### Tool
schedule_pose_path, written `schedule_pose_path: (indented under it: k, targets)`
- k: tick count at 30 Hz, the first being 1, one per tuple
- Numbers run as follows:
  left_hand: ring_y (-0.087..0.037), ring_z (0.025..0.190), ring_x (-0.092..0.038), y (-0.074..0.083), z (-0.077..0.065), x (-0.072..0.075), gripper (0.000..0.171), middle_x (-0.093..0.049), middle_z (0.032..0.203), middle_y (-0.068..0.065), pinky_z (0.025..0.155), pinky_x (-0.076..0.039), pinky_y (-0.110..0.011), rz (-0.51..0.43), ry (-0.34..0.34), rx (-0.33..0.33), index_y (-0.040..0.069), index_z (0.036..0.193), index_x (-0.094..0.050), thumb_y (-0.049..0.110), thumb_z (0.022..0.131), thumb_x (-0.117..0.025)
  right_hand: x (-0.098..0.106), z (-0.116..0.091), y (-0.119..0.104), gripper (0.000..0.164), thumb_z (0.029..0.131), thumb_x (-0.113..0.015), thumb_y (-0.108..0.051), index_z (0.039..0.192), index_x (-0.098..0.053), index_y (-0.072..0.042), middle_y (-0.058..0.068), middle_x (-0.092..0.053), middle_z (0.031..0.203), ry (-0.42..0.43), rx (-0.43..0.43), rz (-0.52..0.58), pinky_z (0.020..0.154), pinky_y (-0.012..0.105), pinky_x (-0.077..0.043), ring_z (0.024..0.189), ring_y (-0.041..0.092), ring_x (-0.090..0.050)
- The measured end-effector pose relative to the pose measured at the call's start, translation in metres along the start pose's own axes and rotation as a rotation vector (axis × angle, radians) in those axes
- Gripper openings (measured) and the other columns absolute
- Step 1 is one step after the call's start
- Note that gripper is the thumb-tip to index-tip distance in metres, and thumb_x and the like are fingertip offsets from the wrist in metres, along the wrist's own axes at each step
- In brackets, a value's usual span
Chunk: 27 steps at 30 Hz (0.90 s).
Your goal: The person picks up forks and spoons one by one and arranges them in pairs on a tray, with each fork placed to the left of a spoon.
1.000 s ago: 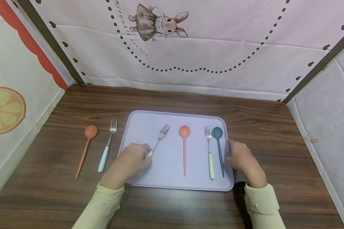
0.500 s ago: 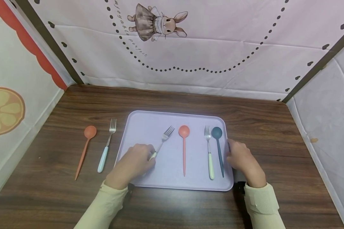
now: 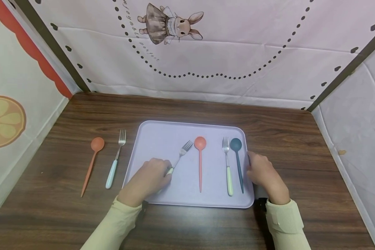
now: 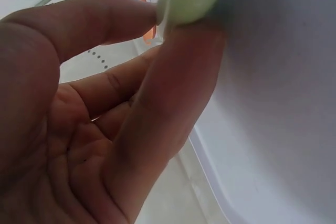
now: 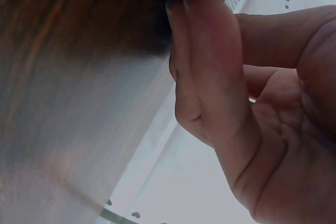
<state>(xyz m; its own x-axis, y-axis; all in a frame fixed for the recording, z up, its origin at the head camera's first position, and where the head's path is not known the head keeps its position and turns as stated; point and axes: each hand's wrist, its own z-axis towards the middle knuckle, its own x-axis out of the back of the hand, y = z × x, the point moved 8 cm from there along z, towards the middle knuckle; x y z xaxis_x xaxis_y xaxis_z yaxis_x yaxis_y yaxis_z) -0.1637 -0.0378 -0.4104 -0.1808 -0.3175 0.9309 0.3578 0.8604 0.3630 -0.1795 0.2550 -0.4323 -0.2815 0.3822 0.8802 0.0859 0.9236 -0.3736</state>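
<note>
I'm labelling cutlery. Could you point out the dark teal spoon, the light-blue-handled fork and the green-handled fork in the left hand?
Dark teal spoon (image 3: 239, 166): head view, on its handle.
Light-blue-handled fork (image 3: 114, 166): head view, upper part of its handle.
Held green-handled fork (image 3: 182, 151): head view, metal head below the tines.

A small enclosed booth, built around a tabletop (image 3: 187, 225) and curtained with printed sheets; whether it stands in a home or a studio cannot be told. Beyond the hands (image 3: 150, 176) (image 3: 264, 173), a pale back sheet (image 3: 237, 55) shows a rabbit (image 3: 172, 24) in a dress above a dotted line (image 3: 203, 76). Left of the hands rises a sheet with a red scalloped border (image 3: 31, 48) and a citrus slice (image 3: 3, 121); to their right, a whitish sheet (image 3: 362, 104). Between the hands, a lilac tray (image 3: 165, 135) bearing forks (image 3: 229, 180) and spoons (image 3: 200, 166) lends a dining air.
</note>
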Motion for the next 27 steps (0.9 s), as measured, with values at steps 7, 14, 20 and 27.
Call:
schedule_pose_path:
  k: [7,14,20,27]
  targets:
    - [-0.013,0.055,-0.046,0.001,-0.001,-0.002,0.017,-0.056,0.067,0.0,0.05,-0.039,-0.028,-0.001,-0.03,0.03,0.006,0.094,-0.064,0.013,0.079,-0.067,0.001,0.0,-0.001,0.052,0.081,-0.054,0.003,0.13,-0.04,0.012,0.029,-0.055,0.111,0.014,0.023,-0.004,0.073,0.049,-0.049,0.088,0.031,-0.057]
    - [-0.014,0.052,-0.045,0.0,-0.004,-0.001,0.016,-0.051,0.063,0.0,0.046,-0.036,-0.029,0.02,-0.062,0.062,0.007,0.094,-0.06,0.015,0.082,-0.065,0.0,0.0,-0.001,0.056,0.079,-0.054,0.004,0.131,-0.038,0.014,0.032,-0.051,0.119,0.007,0.033,0.004,0.078,0.051,-0.047,0.095,0.034,-0.056]
    - [-0.017,0.06,-0.052,0.003,-0.011,0.008,0.02,-0.057,0.071,-0.002,0.052,-0.044,-0.034,0.033,0.016,-0.033,0.007,0.102,-0.059,0.014,0.083,-0.064,-0.001,0.001,0.0,0.057,0.079,-0.054,0.005,0.132,-0.037,0.014,0.033,-0.049,0.122,-0.002,0.023,0.011,0.08,0.052,-0.046,0.098,0.035,-0.055]
    - [-0.014,0.071,-0.055,0.003,-0.025,0.019,0.026,-0.059,0.087,0.0,0.062,-0.048,-0.031,0.074,0.122,-0.232,0.011,0.11,-0.065,0.005,0.084,-0.062,0.001,0.0,0.0,0.056,0.079,-0.054,0.004,0.132,-0.038,0.013,0.032,-0.049,0.122,0.007,0.026,0.006,0.082,0.053,-0.044,0.1,0.036,-0.055]
